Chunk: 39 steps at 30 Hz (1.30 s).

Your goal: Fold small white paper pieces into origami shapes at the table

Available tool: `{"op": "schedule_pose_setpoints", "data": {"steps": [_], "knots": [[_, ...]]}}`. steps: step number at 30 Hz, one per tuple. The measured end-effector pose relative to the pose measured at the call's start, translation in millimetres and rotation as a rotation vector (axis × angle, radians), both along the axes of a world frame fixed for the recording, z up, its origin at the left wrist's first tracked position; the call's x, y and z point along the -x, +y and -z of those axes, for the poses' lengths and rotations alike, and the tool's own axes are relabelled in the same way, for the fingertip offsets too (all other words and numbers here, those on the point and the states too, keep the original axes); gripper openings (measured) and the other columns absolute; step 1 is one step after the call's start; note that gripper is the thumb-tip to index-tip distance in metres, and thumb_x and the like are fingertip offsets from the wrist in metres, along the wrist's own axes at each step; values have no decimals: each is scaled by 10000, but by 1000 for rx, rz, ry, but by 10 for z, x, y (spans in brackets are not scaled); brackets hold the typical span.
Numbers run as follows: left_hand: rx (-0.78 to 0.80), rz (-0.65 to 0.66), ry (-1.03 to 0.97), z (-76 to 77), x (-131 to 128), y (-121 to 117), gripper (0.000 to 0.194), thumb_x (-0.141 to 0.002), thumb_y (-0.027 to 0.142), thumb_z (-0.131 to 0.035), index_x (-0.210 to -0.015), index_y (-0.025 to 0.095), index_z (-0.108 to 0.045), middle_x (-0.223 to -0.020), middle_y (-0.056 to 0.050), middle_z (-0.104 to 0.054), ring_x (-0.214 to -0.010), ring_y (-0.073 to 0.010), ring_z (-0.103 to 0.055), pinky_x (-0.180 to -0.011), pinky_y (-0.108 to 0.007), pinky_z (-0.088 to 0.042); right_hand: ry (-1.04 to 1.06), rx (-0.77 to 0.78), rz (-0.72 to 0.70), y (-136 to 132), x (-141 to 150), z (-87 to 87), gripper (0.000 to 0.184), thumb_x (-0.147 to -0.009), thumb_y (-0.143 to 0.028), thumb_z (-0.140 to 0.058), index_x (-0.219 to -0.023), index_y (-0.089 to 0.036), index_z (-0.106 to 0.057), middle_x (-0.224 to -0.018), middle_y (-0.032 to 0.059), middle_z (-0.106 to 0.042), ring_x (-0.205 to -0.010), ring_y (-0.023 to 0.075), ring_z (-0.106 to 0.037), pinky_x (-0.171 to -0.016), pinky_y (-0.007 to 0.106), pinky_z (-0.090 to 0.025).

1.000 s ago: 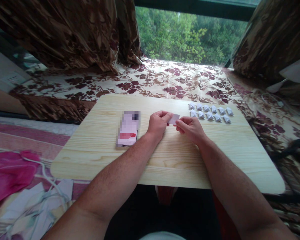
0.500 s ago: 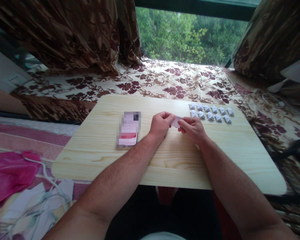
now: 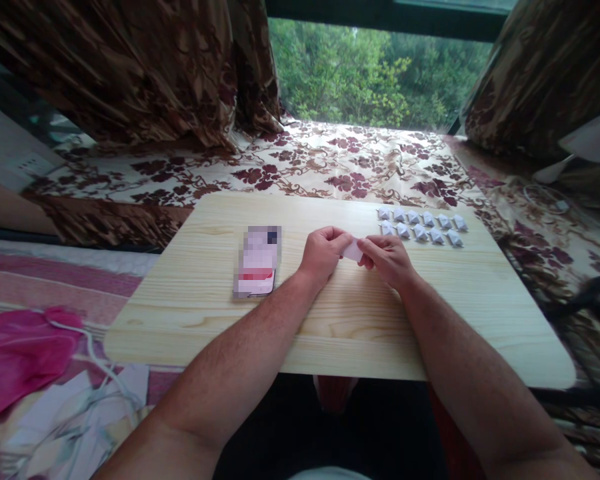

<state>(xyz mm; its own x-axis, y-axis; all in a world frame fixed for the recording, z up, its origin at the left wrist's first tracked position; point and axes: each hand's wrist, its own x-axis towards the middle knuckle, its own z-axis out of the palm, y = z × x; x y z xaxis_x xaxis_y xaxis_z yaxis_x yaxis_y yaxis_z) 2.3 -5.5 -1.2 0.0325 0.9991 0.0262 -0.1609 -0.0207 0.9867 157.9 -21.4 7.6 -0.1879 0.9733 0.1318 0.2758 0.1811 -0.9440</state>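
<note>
Shifted slightly rightward since the earlier frame, your left hand (image 3: 323, 253) and right hand (image 3: 389, 259) both pinch the paper (image 3: 353, 251) over the tabletop (image 3: 190, 287), and it should handle as light, thin and easily creased, best held lightly by opposite edges.

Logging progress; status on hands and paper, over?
Left hand and right hand pinching small white paper. Phone left, apart from hands; folded white pieces beyond right hand.

At lower left I see a crumpled bright-pink cloth (image 3: 23, 363); at upper left, a brown floral fabric curtain (image 3: 145, 67).
</note>
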Motion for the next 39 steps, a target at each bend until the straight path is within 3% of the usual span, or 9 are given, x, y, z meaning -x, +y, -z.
{"op": "schedule_pose_setpoints", "data": {"steps": [16,39], "knots": [[20,97,26,-8,32,3,190,-707,322,-702,-670,148,-633,-593,5,-589,-542,-104,-515,-493,-229,-394,-73,-2,-14,-4,-8,36,525,-918,-526,-549,-582,-140,-667,-466,4,-531,-439,91,-435,-472,251,-299],[-7,59,-35,14,17,11,211,-708,329,-744,-686,151,-632,-571,0,-612,-516,-110,-562,-513,-236,-399,-130,14,3,-3,31,65,619,-886,-657,-526,-547,-148,-628,-432,-5,-484,-416,78,-383,-441,245,-258]]}}
